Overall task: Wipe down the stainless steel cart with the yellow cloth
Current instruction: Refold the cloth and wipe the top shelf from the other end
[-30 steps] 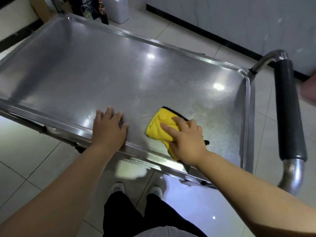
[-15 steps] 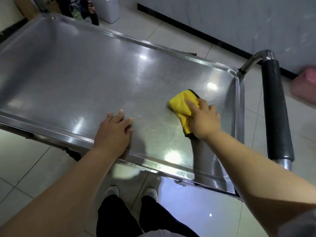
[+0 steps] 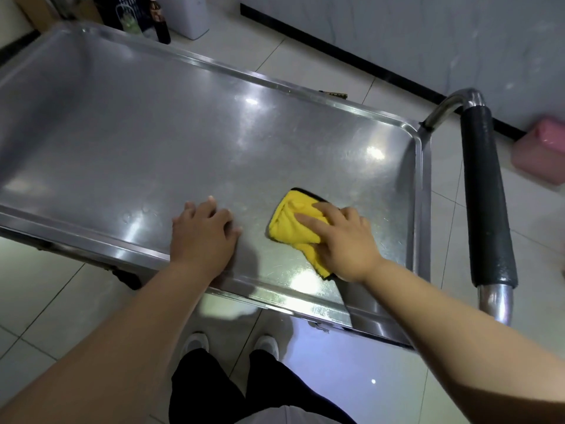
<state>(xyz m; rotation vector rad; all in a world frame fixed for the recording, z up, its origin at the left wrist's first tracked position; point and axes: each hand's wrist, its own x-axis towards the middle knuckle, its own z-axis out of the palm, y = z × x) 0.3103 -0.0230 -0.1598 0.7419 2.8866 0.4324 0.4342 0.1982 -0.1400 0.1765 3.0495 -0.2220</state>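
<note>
Stainless steel fills most of the view: the cart's top tray [image 3: 183, 133] stretches away from both hands, its raised rim running under the wrists. On it, the right hand [image 3: 345, 243] presses the yellow cloth [image 3: 293, 224] flat against the tray, fingers fairly straight and spread over the bunched fabric, not curled round it, which looks like a way to spread pressure and keep the cloth sliding as one pad. The cloth, dark-edged, sticks out ahead and to the left of those fingers, with a tail trailing back beneath the palm. The left hand [image 3: 203, 237] lies flat and empty on the bare metal just left of the cloth, near it but apart, its heel at the near rim; it seems placed there to brace the body and keep the wheeled cart from rolling. Right of the wiping hand, beyond the tray's end rim, stands the black-padded push handle [image 3: 486, 191]. Wiping appears under way at this handle end, with the long stretch beyond the left hand probably yet to be covered.
</note>
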